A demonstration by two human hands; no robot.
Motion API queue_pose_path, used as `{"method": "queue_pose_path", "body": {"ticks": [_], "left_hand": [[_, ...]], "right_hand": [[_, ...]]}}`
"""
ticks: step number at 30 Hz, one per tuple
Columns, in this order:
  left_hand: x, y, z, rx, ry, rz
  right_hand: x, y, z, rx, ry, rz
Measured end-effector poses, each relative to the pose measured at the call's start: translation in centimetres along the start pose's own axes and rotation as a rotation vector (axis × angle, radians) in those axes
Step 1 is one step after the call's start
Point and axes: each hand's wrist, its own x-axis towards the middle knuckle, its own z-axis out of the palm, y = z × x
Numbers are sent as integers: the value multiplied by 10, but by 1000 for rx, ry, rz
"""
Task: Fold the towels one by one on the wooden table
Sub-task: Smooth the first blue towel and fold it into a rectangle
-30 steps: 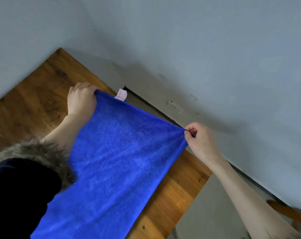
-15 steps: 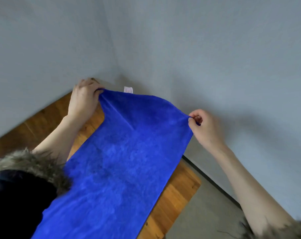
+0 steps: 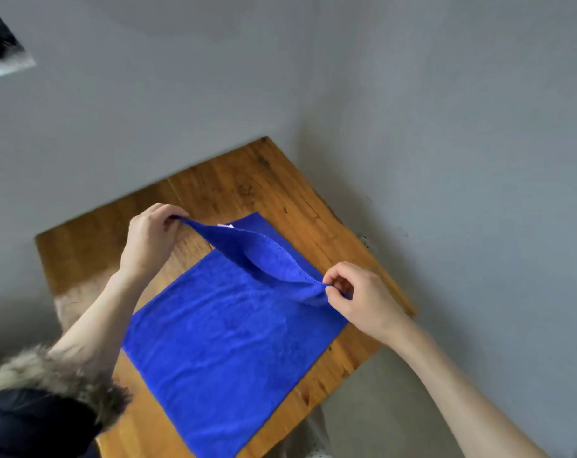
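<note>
Head view, steeply down, close over table [image 3: 247,180]

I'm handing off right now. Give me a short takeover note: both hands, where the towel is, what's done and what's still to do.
Left hand: pinches one corner of the blue towel, lifted above the table.
Right hand: pinches the other corner of the same raised edge.
Towel: most of it lies flat on the wooden table; the far end is lifted and doubled over, with a small white tag at the held edge.
Done: towel spread out, first fold started.
Left: lay the held edge down to finish this fold, then any further folds. No other towels in view.
</note>
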Motion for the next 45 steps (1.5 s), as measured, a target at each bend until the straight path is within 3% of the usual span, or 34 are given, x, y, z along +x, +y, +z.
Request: {"method": "queue_pose_path", "body": {"ticks": [6, 14, 21, 24, 28, 36, 45], "left_hand": [[-80, -59, -29, -15, 40, -117], [-184, -150, -11, 119, -237, -305], [-209, -185, 12, 140, -400, -209], [-209, -195, 24, 137, -480, -82], [-212, -200, 27, 257, -432, -11], [-248, -189, 19, 329, -315, -104], [-303, -113, 36, 348, -341, -344]], "right_hand": [[-36, -43, 74, 30, -213, -87], [-74, -21, 229, -169, -450, -5], [-88, 3, 297, -228, -620, 98], [-86, 15, 307, -378, -662, 97], [-85, 21, 311, -504, -648, -2], [-34, 51, 264, -812, -455, -240], [47, 65, 228, -881, -374, -145]]}}
